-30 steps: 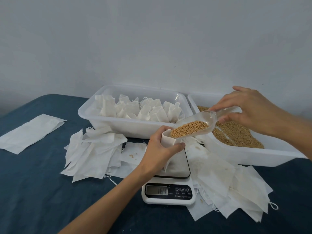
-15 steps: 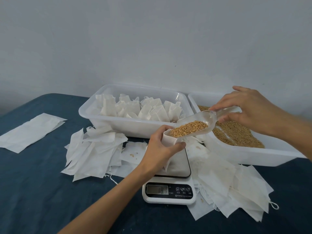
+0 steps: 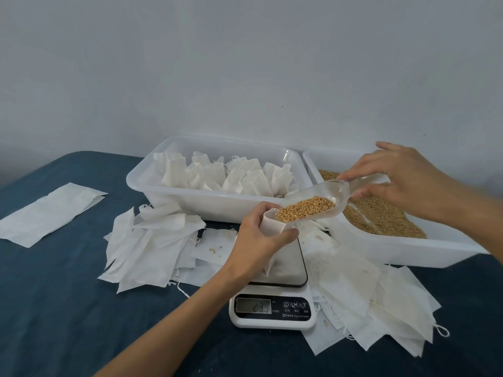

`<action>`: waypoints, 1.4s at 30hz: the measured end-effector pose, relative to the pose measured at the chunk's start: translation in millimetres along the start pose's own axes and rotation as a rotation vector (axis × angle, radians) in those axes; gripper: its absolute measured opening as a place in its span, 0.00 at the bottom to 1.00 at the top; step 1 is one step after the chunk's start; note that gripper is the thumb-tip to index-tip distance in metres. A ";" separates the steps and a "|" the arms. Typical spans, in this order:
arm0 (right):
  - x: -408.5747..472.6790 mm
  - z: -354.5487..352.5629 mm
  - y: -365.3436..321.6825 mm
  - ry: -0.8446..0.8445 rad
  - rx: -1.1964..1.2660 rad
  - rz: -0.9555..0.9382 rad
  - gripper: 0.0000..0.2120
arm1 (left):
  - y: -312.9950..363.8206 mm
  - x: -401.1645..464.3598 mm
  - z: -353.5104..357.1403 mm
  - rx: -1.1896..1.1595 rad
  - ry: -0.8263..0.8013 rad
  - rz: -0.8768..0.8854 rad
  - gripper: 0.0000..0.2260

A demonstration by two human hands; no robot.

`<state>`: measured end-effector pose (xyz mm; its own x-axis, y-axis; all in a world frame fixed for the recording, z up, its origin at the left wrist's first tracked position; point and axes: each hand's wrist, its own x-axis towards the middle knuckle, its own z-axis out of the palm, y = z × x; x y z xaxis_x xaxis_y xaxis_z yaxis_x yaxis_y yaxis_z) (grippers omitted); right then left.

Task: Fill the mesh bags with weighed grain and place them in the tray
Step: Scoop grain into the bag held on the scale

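Gripping an open mesh bag (image 3: pixel 273 225) above the scale (image 3: pixel 273 308), left hand (image 3: pixel 258 240) fingers curl round it | right hand (image 3: pixel 408 178) fingers pinch the scoop (image 3: pixel 321 204) handle, grain (image 3: pixel 306 208) at the bag's mouth | tray (image 3: pixel 217 205) of filled bags behind the scale

We see a dark blue table (image 3: pixel 54 308) carrying two white trays (image 3: pixel 217 208) (side by side), a scale (image 3: pixel 272 311), loose heaps of empty bags (image 3: pixel 147 246) and a folded cloth (image 3: pixel 51 210).

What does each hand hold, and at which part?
Left hand grips the open bag just below its mouth; right hand pinches the clear scoop by its handle.
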<state>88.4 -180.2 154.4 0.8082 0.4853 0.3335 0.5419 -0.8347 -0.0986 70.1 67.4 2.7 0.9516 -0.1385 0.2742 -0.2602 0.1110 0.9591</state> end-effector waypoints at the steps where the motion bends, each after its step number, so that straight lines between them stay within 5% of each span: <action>1: -0.2 0.2 0.3 0.001 -0.001 0.001 0.17 | 0.2 0.0 0.1 0.000 0.001 -0.001 0.13; 18: -2.2 7.3 2.6 0.020 0.010 0.021 0.17 | 1.0 0.0 -1.1 -0.017 0.012 0.007 0.12; 31: -18.2 46.9 24.3 0.003 0.429 0.200 0.14 | 3.2 0.8 -0.3 -0.044 0.068 -0.037 0.13; 35: -24.2 50.2 58.0 0.041 0.528 0.311 0.13 | 2.0 2.3 -1.9 -0.038 0.081 -0.052 0.14; 42: -37.0 69.3 112.0 0.013 0.189 0.687 0.11 | 1.4 2.5 -4.9 0.002 0.068 -0.058 0.14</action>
<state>135.2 -273.6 66.1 0.9792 -0.1382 0.1488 -0.0571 -0.8905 -0.4513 72.9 72.0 4.4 0.9740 -0.0772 0.2128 -0.2045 0.1030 0.9734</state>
